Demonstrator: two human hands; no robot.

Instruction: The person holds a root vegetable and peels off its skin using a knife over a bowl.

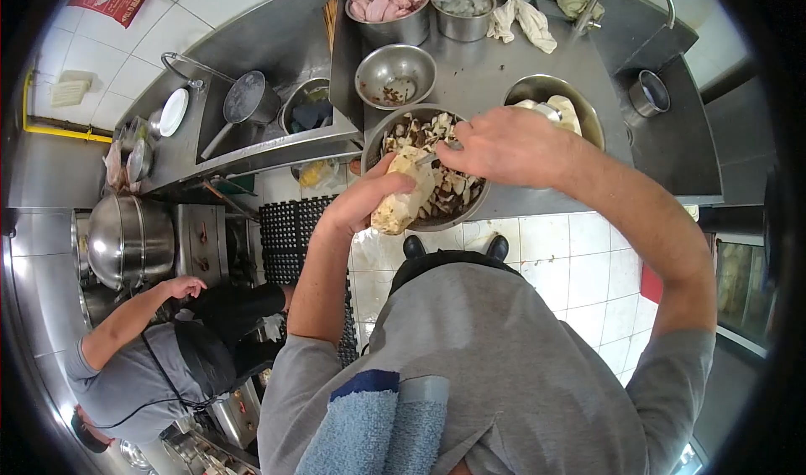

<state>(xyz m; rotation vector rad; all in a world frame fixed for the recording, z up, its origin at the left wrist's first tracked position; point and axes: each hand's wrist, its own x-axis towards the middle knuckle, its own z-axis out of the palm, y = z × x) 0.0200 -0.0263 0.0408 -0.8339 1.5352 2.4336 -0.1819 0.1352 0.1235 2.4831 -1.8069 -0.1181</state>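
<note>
My left hand is closed around a long, pale, knobbly root vegetable, its skin cut away. Closed in my right hand is what looks like a small knife; only a bit of its metal blade shows against the root's upper end, and the fingers hide its handle. Under both hands stands a large metal bowl full of brown and cream peelings. Partly behind my right forearm, another metal bowl holds pale peeled pieces.
Behind are a bowl with scraps, a pot of pink meat, a pot of greyish pieces and a cloth. A sink with a saucepan lies left. A co-worker is at lower left beside stoves.
</note>
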